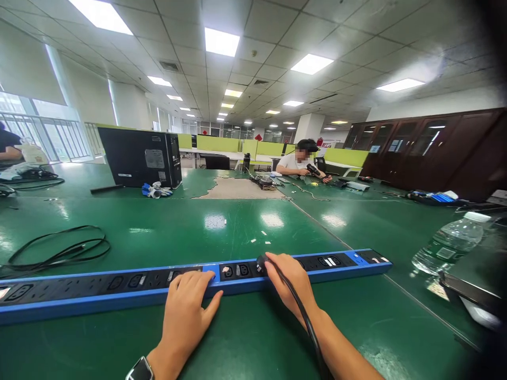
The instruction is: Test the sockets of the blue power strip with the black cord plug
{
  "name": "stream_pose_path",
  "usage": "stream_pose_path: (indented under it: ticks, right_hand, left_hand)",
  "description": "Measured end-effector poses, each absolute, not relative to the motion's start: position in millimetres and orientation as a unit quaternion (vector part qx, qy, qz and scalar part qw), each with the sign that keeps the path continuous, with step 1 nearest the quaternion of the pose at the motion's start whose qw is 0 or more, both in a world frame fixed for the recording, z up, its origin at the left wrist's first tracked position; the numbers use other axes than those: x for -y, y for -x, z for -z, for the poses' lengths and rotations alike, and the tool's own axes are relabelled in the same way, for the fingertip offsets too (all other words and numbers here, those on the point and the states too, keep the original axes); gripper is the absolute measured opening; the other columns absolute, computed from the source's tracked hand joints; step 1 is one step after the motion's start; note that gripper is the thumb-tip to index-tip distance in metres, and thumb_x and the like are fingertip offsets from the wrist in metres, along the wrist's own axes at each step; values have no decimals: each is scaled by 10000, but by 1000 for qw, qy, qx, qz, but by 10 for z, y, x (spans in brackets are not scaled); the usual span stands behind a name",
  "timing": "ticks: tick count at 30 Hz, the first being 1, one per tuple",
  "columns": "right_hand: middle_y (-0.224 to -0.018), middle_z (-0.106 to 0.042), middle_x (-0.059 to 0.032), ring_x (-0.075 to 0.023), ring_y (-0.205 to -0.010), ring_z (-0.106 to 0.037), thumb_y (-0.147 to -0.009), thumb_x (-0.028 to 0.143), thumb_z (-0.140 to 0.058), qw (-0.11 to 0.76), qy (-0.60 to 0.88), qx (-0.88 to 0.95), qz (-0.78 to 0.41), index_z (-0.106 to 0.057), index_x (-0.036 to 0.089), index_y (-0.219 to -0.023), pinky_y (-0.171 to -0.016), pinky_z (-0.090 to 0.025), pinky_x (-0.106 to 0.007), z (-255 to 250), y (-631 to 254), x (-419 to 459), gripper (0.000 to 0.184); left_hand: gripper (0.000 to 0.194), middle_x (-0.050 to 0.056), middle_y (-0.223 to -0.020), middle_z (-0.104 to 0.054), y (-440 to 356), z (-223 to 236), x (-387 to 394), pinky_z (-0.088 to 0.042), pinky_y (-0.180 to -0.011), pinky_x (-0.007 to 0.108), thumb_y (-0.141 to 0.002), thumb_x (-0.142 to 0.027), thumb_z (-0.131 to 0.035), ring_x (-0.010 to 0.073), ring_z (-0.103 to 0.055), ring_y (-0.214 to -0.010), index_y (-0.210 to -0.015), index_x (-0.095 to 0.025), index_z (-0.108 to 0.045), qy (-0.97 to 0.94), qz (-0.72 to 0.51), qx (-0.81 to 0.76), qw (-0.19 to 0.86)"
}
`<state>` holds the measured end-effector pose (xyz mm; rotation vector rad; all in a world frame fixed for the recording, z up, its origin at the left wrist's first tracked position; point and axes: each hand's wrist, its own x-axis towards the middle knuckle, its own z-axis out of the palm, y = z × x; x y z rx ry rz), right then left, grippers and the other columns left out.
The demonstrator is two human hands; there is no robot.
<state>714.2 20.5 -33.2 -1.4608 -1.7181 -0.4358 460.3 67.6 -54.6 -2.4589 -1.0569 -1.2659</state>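
A long blue and black power strip (95,300) lies across the green table in front of me, with rows of sockets along its top. My left hand (190,301) rests on the strip left of its middle, fingers over the far side and thumb apart on the near edge. Further right, my right hand (291,279) is closed around a black power plug (261,262) at one of the sockets. Whether the plug is seated in the socket I cannot tell. Its black cord (303,311) runs back over my right wrist and forearm.
A coiled black cable (59,253) lies at left. Behind it stand a black computer case (138,158) and gloves (157,190). A water bottle (451,243) and a dark device (471,301) are at right. Across the table a person (301,161) holds a black tool.
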Motion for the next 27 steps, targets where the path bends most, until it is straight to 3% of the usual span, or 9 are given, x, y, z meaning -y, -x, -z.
stream_pose_path:
  ticks: [4, 16, 20, 27]
  right_hand:
    - [-824, -673, -58, -180, -767, -606, -956, 258, -461, 368, 566, 712, 190, -670, 174, -1077, -703, -478, -312, 278, -7098, -208, 255]
    - [-767, -674, -56, -178, -697, -603, -944, 235, -464, 352, 598, 684, 227, -669, 130, -1035, -660, -459, -311, 472, -6910, -172, 248]
    - [-794, -685, -64, -194, -688, -605, -932, 259, -482, 357, 614, 663, 236, -647, 130, -1102, -633, -453, -331, 565, -6915, -168, 270]
    - [-993, -707, -101, -207, -849, -665, -930, 281, -509, 565, 595, 532, 210, -605, 171, -1137, -749, -525, -339, 197, -6640, -172, 254]
  left_hand:
    - [214, 48, -975, -700, -4596, 533, -677, -439, -851, 416, -875, -254, -575, 239, -625, -931, -1086, -214, -571, 828, 425, 361, 65]
    - [316, 74, -1097, -663, -4594, 541, -676, -466, -916, 448, -833, -244, -627, 261, -601, -1037, -1139, -210, -554, 836, 412, 362, 20]
    - [352, 78, -1115, -656, -4609, 553, -661, -453, -925, 468, -822, -246, -637, 271, -589, -1053, -1159, -214, -542, 839, 398, 370, 23]
    - [517, 110, -1171, -640, -4658, 532, -626, -431, -922, 494, -823, -333, -635, 297, -577, -1074, -1294, -212, -457, 832, 408, 372, 46]
